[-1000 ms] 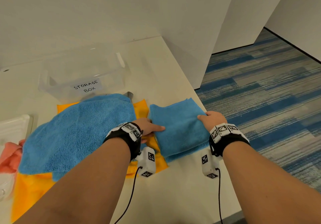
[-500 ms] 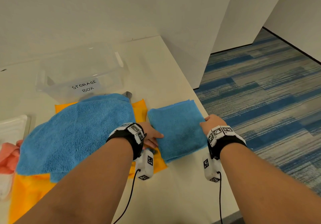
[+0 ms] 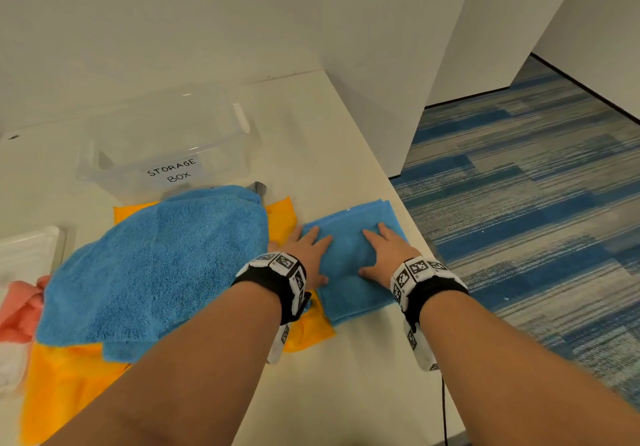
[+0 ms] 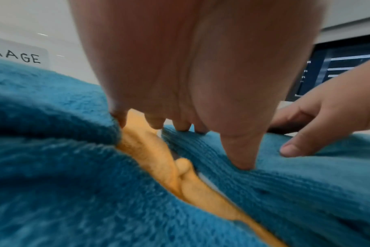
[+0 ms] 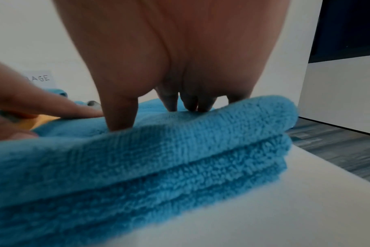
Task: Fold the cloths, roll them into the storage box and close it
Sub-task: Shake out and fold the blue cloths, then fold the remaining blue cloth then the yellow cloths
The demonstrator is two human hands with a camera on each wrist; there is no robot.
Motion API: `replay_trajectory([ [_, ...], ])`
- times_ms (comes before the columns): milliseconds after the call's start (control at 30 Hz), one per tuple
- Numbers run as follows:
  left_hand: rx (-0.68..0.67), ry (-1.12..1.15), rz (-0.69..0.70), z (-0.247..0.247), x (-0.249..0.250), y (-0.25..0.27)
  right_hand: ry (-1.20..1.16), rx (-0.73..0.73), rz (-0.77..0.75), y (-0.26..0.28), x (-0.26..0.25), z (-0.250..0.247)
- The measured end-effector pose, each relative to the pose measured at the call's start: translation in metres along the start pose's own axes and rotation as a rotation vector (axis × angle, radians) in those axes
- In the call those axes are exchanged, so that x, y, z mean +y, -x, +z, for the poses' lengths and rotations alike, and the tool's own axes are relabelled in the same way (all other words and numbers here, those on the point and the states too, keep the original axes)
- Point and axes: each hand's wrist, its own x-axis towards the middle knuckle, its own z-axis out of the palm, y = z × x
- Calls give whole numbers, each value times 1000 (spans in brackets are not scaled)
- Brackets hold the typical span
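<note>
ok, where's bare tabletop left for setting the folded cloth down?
Bare table in front of the folded blue cloth, between the forearms; also right of the storage box, toward the wall. Crowded on the left: big blue towel over the orange cloth.

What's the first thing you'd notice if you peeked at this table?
Two hands, the left hand and the right hand, press flat on a folded blue cloth at the table's right edge. Left of it, a bigger fluffy blue cloth lies unfolded over an orange cloth. Behind them stands a clear storage box with a handwritten label.
</note>
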Motion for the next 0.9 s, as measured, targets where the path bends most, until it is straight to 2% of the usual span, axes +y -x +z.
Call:
replay_trajectory([
  [67,-46,-10,-43,9,-5,-2,51,-35,30,-1,3,1],
  [300,-64,17,-166,13,-15,-2,91,-66,182,7,7,-2],
  [433,50,77,-109,5,-16,5,55,77,233,7,-10,-7],
  [533,80,146,-39,-6,-19,13,3,209,212,7,-27,-11],
  [700,210,265,-4,-28,-39,33,-34,276,153,5,-57,-18],
  [900,280,248,-95,-37,-85,59,-95,283,44,12,-108,-21],
])
